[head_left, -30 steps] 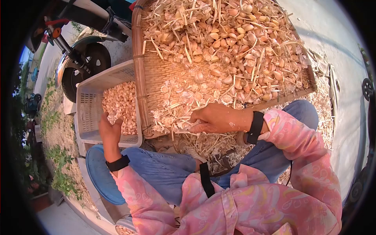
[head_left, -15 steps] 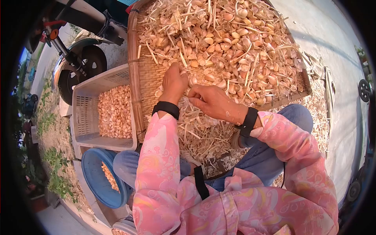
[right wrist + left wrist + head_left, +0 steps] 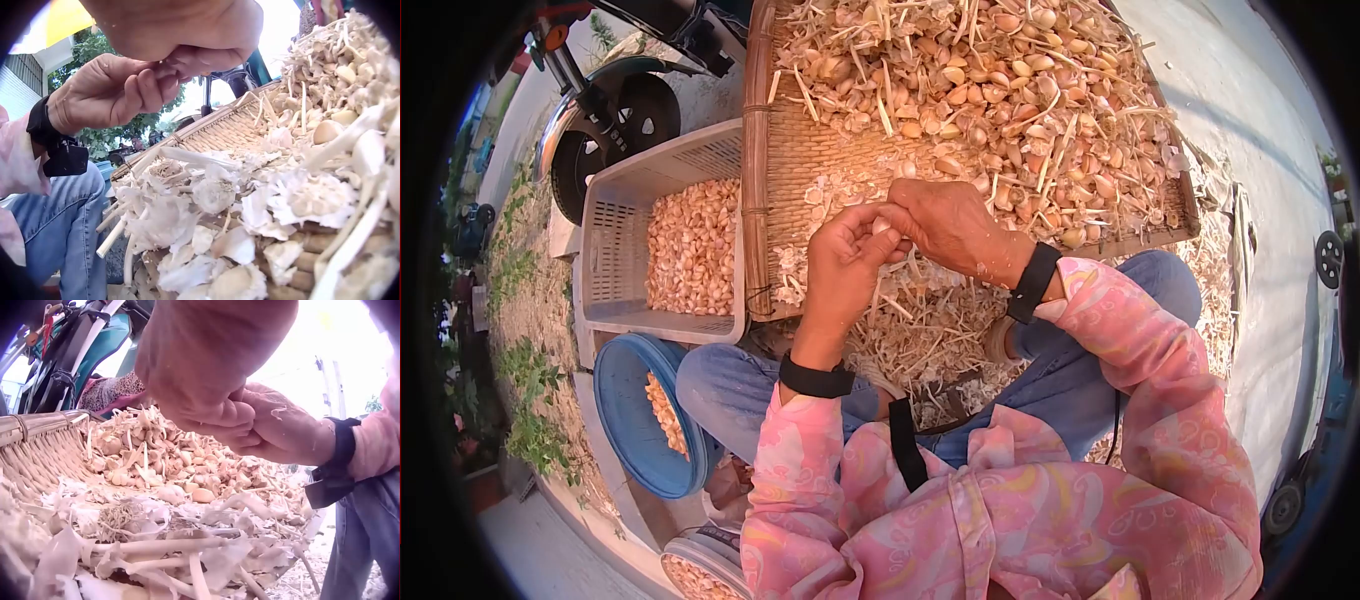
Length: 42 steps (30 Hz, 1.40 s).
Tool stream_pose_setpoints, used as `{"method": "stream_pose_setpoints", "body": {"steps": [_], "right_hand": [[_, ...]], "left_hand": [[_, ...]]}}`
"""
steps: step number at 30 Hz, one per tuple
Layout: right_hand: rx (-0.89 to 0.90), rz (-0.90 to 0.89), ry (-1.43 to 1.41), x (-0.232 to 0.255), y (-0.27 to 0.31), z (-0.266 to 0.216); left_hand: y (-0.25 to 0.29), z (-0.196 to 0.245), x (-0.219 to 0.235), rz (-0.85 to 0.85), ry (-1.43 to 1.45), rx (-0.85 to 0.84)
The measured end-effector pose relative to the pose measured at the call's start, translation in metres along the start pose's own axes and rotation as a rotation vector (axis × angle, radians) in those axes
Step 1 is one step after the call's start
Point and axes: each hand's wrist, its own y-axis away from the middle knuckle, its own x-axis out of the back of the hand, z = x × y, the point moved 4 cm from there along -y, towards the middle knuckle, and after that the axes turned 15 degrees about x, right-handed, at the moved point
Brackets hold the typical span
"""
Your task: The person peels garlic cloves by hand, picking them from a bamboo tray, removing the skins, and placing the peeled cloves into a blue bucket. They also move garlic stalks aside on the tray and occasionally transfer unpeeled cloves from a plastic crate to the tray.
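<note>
My left hand (image 3: 850,262) holds a pale garlic clove (image 3: 882,227) between curled fingers and thumb, just over the near edge of the woven tray (image 3: 795,205). Fingertips of my right hand (image 3: 960,230) meet it there, bent and pinching at the same clove. In the right wrist view the clove (image 3: 165,70) shows small between the two hands, partly covered by fingers. Seen from the left wrist, both hands overlap and hide it. Unpeeled garlic cloves (image 3: 1010,90) with dry stalks are heaped on the tray's far side.
Left of the tray stands a grey plastic crate (image 3: 615,250) with peeled-looking cloves inside. A blue bucket (image 3: 625,420) and a white tub (image 3: 700,545) hold more cloves. Stalks and skins (image 3: 930,320) litter the ground below the tray. A vehicle wheel (image 3: 640,115) stands behind the crate.
My left hand went from over the crate to the tray, then back toward me with a clove, meeting the right hand. The right hand has stayed near the tray's front edge.
</note>
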Motion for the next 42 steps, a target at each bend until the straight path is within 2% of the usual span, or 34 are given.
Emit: {"method": "stream_pose_setpoints", "body": {"steps": [3, 7, 10, 13, 14, 17, 21, 24, 27, 29, 35, 39, 42], "right_hand": [[-0.025, -0.019, -0.043, 0.004, -0.003, 0.002], [-0.062, 0.135, -0.261, -0.007, -0.001, 0.007], [-0.397, 0.178, -0.753, -0.019, 0.003, 0.021], [-0.354, 0.091, -0.728, -0.014, -0.003, 0.025], [-0.350, -0.106, -0.489, -0.011, -0.001, 0.025], [0.010, 0.176, -0.145, -0.011, -0.003, 0.011], [-0.325, -0.007, -0.995, -0.020, -0.006, 0.010], [-0.409, 0.054, -1.158, -0.018, -0.007, 0.013], [-0.463, 0.062, -1.265, -0.021, -0.003, 0.017], [-0.459, 0.033, -1.229, -0.020, -0.004, 0.019], [-0.457, -0.008, -1.162, -0.016, 0.000, 0.015], [-0.331, -0.075, -1.240, -0.010, -0.003, 0.003], [-0.336, -0.048, -1.315, -0.009, -0.001, 0.005]], "left_hand": [[0.002, -0.002, -0.002, 0.001, 0.030, -0.006], [0.004, -0.005, 0.005, -0.023, 0.063, 0.028], [0.010, -0.007, 0.013, -0.008, 0.132, 0.025], [0.016, -0.001, 0.016, 0.047, 0.279, 0.021], [0.017, 0.001, 0.017, 0.069, 0.336, 0.026], [0.012, -0.006, 0.026, 0.112, 0.436, -0.017], [0.007, -0.011, 0.024, 0.131, 0.438, -0.073], [0.002, -0.013, 0.023, 0.120, 0.412, -0.067], [0.002, -0.012, 0.023, 0.074, 0.393, -0.052], [0.005, -0.009, 0.021, 0.061, 0.386, -0.023], [0.013, -0.003, 0.017, 0.133, 0.155, -0.131], [0.021, 0.000, 0.028, 0.065, 0.308, -0.077], [0.039, 0.010, 0.033, -0.039, 0.499, -0.005]]}}
